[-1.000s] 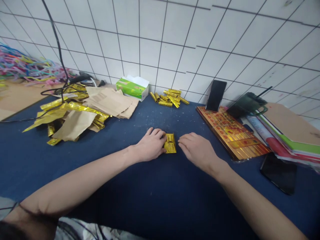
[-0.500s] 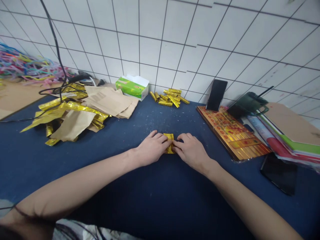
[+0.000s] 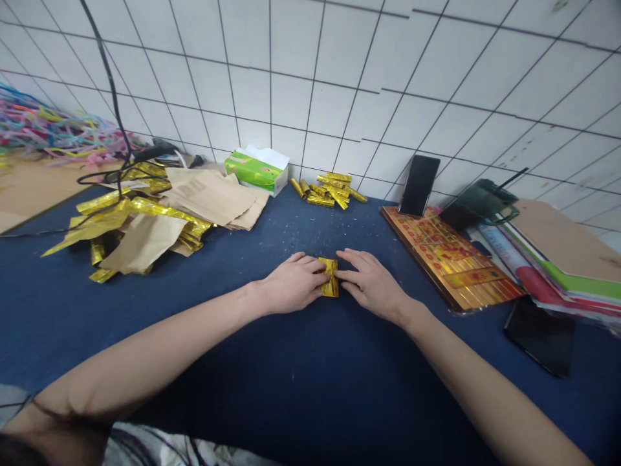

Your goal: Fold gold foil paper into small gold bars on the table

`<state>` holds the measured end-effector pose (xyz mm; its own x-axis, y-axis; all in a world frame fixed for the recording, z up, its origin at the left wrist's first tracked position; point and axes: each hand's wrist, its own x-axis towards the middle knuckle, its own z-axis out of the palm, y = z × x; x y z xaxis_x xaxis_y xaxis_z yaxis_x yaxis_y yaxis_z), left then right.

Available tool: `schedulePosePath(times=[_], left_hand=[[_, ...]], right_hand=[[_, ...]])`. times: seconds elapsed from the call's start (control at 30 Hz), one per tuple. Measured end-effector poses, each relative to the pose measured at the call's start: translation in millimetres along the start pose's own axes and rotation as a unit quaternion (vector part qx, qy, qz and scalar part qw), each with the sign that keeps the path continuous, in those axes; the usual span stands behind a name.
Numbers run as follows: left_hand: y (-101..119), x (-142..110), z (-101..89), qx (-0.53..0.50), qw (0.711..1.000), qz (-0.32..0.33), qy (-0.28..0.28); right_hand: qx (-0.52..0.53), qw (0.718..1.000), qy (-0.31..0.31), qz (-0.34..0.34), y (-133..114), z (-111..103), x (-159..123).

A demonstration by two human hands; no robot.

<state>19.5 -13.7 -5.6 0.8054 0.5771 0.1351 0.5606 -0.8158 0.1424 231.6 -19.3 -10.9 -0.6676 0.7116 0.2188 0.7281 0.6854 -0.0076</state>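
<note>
One white tiled wall (image 3: 315,84), one navy table cover (image 3: 272,382), one stack of folders and papers (image 3: 548,259), one heap of kraft paper and gold foil sheets (image 3: 160,217), one red-and-gold printed board (image 3: 449,255), two smartphones, the upright smartphone (image 3: 420,184) leaning at the wall and the flat smartphone (image 3: 538,336) lying on the table, one green tissue box (image 3: 255,169), one cluster of rolled gold foil tubes (image 3: 330,191), too tightly piled for an exact count, and one folded gold foil packet (image 3: 330,277).

Both forearms stretched forward and low over the table, palms down. Left hand (image 3: 291,283) and right hand (image 3: 371,285) close together, fingertips against opposite long edges of the packet, pinching it from both sides. Packet flat on the table cover, between the hands, partly covered by fingers.

Beyond the packet, tubes near the foot of the wall, just right of the tissue box. Heap well off to the left, crossed by a black cable (image 3: 109,84). Printed board near the right hand, its edge apart from the fingers. Far left, a tangle of coloured ribbons (image 3: 48,126), too distant for a count.
</note>
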Motion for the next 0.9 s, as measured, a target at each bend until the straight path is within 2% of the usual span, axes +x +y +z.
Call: schedulePosePath(times=[0.17, 0.37, 0.5, 0.63, 0.9], left_hand=[[-12.2, 1.6, -3.6, -0.055, 0.998, 0.009, -0.039], [-21.8, 3.8, 0.5, -0.110, 0.994, -0.006, -0.022], [-22.7, 4.5, 0.2, -0.130, 0.991, -0.007, -0.038], [-17.4, 4.8, -6.0, -0.141, 0.988, -0.022, -0.051], [-3.2, 0.8, -19.4, -0.146, 0.986, -0.024, -0.072]], right_hand=[[-0.021, 0.999, 0.032, -0.032, -3.2, 4.5, -0.3], [0.002, 0.996, 0.068, -0.050, -1.3, 14.1, 3.3], [0.049, 0.993, 0.091, -0.050, 0.1, 17.9, 7.6], [0.084, 0.993, 0.080, -0.033, -2.6, 14.7, 9.1], [-0.011, 0.997, 0.042, -0.062, -19.4, 6.4, 8.2]])
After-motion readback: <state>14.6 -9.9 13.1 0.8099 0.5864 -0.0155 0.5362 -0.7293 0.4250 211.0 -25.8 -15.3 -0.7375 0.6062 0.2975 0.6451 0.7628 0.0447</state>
